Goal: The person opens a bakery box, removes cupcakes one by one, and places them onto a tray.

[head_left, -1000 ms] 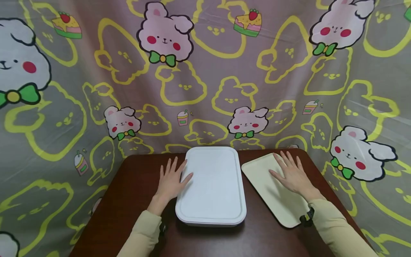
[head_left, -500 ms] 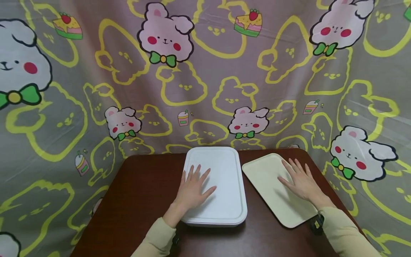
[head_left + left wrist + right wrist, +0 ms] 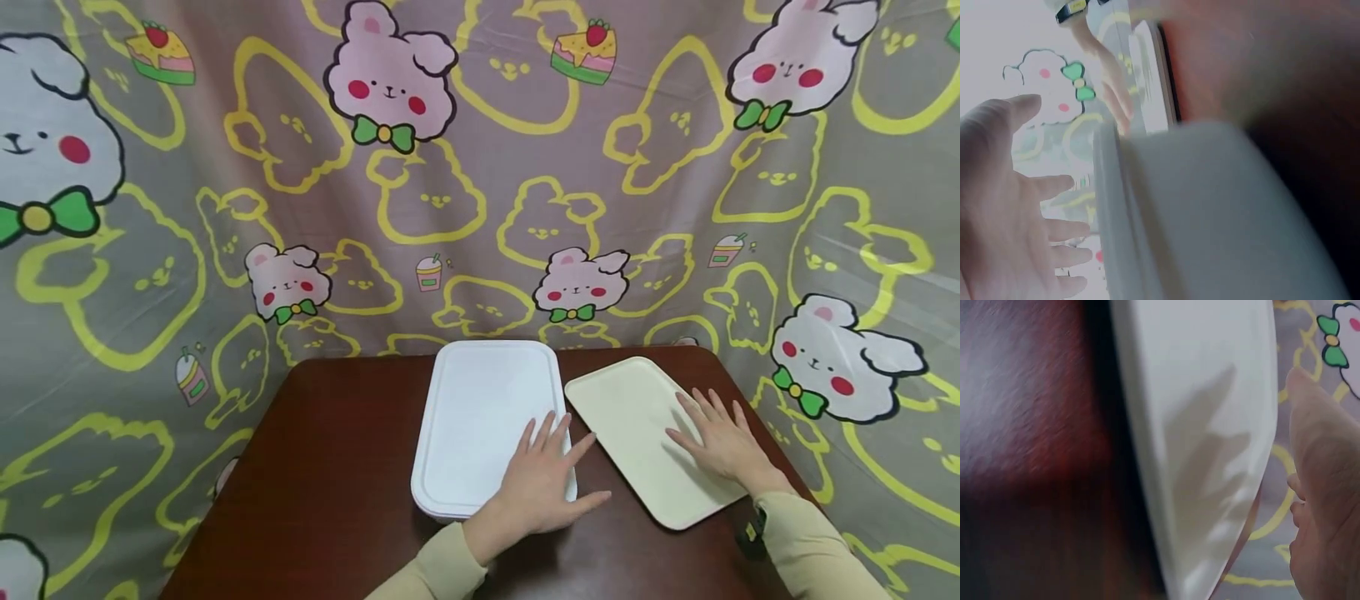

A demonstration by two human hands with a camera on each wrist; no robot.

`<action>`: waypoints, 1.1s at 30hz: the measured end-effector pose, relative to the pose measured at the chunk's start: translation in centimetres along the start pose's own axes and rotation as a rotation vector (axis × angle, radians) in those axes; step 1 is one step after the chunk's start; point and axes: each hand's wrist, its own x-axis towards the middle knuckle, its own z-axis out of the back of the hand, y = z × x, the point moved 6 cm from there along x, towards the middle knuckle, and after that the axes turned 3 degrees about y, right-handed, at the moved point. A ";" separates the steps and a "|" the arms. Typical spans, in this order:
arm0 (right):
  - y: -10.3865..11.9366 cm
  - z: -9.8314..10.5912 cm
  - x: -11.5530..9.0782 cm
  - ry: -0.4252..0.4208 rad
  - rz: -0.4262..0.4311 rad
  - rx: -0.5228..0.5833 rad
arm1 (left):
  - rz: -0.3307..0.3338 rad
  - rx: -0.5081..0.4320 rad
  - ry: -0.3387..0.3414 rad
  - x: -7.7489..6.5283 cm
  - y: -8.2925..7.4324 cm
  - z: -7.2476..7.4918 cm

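Observation:
In the middle of the table a white lidded plastic box (image 3: 480, 417) stands, its lid on. Over the near right part of that lid is my left hand (image 3: 538, 487), fingers spread and holding nothing. The left wrist view shows the palm of this hand (image 3: 1004, 206) beside the box's wall (image 3: 1210, 206), apart from it. To the right of the box a cream tray (image 3: 637, 442) lies at a slant. My right hand (image 3: 727, 446) hovers over the tray's right side with straight fingers. In the right wrist view its shadow falls on the tray (image 3: 1210, 337), with a gap between.
A dark brown table (image 3: 337, 467) carries both things. Around its back and sides hangs a patterned curtain (image 3: 480, 208) with cartoon rabbits. On the right wrist sits a black strap with a small device (image 3: 752, 533).
My left hand has swept from the box's left edge across the lid to its near right side. My right hand has drifted a little right and nearer. Box and tray stay put.

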 end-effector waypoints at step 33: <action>-3.1 -2.6 -0.6 0.093 -0.077 -0.013 | -0.059 0.124 0.252 4.1 -9.5 -10.0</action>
